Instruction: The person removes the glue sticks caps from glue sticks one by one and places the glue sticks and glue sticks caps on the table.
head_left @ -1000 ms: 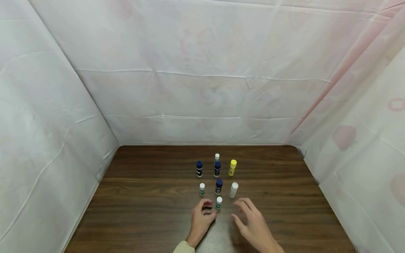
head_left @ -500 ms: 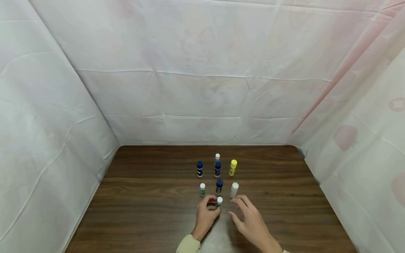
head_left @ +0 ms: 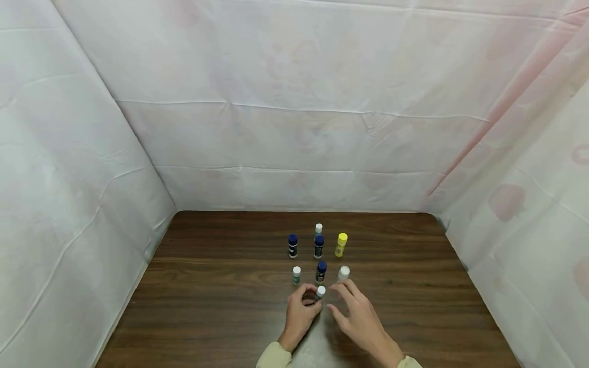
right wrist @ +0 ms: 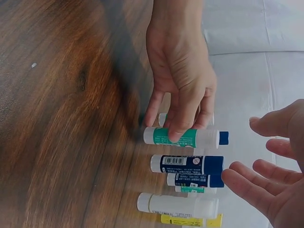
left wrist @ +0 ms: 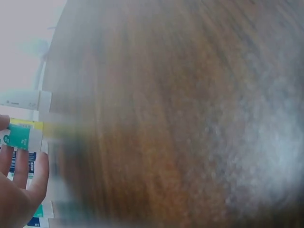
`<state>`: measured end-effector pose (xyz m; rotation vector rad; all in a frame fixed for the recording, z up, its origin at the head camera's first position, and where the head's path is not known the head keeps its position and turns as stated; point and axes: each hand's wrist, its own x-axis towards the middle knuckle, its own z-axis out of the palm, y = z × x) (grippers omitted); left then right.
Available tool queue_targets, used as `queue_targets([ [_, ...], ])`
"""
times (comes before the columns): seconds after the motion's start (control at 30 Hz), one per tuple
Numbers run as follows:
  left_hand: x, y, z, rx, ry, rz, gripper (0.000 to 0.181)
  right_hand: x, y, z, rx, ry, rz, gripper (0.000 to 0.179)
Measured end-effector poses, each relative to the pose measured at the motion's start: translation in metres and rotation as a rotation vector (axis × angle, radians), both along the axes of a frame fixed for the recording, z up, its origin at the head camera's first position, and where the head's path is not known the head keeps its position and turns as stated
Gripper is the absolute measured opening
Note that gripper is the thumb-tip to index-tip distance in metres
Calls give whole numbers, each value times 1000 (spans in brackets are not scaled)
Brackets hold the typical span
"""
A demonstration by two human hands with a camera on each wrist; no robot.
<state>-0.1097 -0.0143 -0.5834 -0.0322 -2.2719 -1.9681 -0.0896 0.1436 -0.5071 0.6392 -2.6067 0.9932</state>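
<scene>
In the head view my left hand [head_left: 299,317] pinches a small glue stick [head_left: 320,291] with a white cap, standing upright. The right wrist view shows the thumb across its green label [right wrist: 178,137], fingers on the far side. Just to the right, my right hand [head_left: 363,322] holds nothing; its fingers are spread and slightly bent. Its fingertips overlap the lower part of a white glue stick [head_left: 344,272]. Directly behind the held one stands a navy-capped glue stick [head_left: 321,271]. Another small green-labelled glue stick [head_left: 296,274] is to the left of that.
Farther back stand two navy glue sticks [head_left: 292,246], a yellow glue stick [head_left: 341,245] and a white-capped one [head_left: 319,228] partly hidden behind navy. All are on a dark wooden table [head_left: 221,296]. Pale cloth sheets [head_left: 294,143] surround its back and sides.
My left hand has moved right and closed its fingers onto the front glue stick. My right hand has come slightly left and forward, now overlapping the white one.
</scene>
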Motion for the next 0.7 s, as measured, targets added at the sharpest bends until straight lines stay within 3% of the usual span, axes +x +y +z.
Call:
queue_targets([
  [0.13,-4,-1,-18,-26,26,6,30,-2,-3,0,3,-10,4,39],
  [0.2,-4,-2,-21,-29,54,0,30,-3,-5,0,-2,-6,11,40],
  [0.4,1,-5,-12,-23,99,-6,31,-5,-8,-1,-22,6,39,42],
  [0.57,10,-7,9,-35,119,-18,30,-7,-10,-1,-42,-4,64,42],
  [0.7,11,-8,11,-68,167,-19,31,-9,-12,-3,-52,4,100,41],
])
